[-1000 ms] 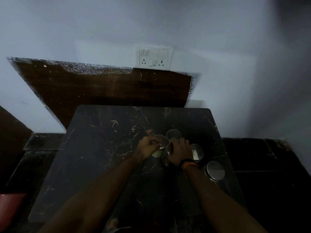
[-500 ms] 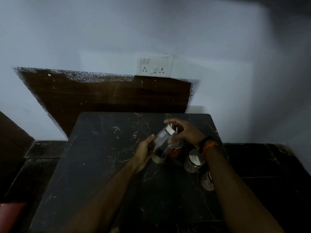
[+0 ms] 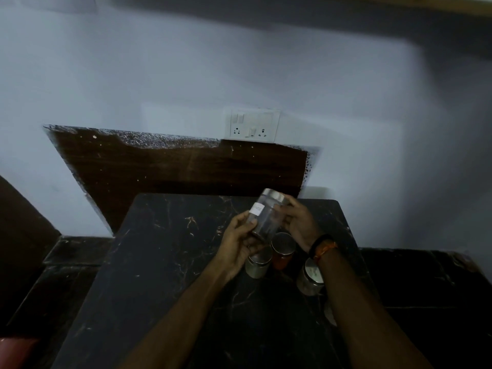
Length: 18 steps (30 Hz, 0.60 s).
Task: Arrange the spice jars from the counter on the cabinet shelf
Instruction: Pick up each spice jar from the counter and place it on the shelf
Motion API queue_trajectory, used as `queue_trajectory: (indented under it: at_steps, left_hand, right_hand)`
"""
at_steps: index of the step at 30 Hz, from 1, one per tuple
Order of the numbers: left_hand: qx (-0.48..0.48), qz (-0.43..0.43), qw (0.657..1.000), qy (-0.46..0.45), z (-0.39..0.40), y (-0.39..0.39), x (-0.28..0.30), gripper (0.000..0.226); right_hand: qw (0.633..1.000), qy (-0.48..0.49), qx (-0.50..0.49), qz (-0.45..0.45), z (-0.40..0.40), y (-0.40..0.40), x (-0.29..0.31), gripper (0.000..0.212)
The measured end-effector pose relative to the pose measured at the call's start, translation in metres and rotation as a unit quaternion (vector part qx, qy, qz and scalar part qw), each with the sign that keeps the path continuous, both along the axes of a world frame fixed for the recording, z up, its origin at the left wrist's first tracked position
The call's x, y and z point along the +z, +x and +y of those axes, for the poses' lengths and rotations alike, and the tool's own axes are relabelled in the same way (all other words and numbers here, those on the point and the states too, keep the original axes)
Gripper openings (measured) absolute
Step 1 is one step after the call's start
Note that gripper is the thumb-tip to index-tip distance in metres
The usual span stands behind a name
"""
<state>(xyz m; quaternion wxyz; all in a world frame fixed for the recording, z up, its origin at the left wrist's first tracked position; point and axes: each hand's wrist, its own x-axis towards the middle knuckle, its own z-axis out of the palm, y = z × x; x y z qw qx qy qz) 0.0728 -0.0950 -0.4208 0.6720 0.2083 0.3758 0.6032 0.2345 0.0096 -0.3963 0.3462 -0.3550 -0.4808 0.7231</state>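
Observation:
I hold a clear spice jar (image 3: 265, 217) with a steel lid and a white label, tilted, above the dark marble counter (image 3: 165, 262). My left hand (image 3: 237, 241) grips its base and my right hand (image 3: 299, 222) holds its upper side near the lid. Below them on the counter stand three more steel-lidded jars: a pale one (image 3: 257, 263), one with orange-red powder (image 3: 282, 250), and one (image 3: 310, 279) partly hidden by my right forearm. A further lid edge (image 3: 330, 314) peeks out beside that arm.
A white switch and socket plate (image 3: 251, 125) sits on the wall above a dark wooden panel (image 3: 181, 171). A wooden edge (image 3: 426, 2) runs along the top right. Dark floor tiles lie on both sides of the counter.
Both hands have lifted the labelled jar off the counter and raised it higher; the view has tilted upward, showing more wall.

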Motion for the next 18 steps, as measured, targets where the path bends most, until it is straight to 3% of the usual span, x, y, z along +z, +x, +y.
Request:
queue_trajectory:
  at_steps: [3,7,13,18]
  left_hand:
    - [0.047,0.08,0.995,0.026,-0.001,0.005,0.004,0.055]
    - [0.072,0.153,0.984,0.058,-0.001,0.008,0.007,0.06]
    - [0.053,0.111,0.99,0.07,0.001,0.002,0.011,0.04]
    - [0.027,0.071,0.994,0.079,0.009,0.001,0.015,0.056]
  right_hand:
    - [0.999,-0.014,-0.04,-0.007,-0.001,-0.012,0.001,0.063]
    - [0.998,-0.014,-0.057,0.011,-0.001,-0.019,0.005,0.065]
    - [0.995,-0.012,-0.069,0.074,0.003,-0.022,0.016,0.061]
    - [0.994,-0.023,-0.078,0.072,0.001,-0.03,0.025,0.071]
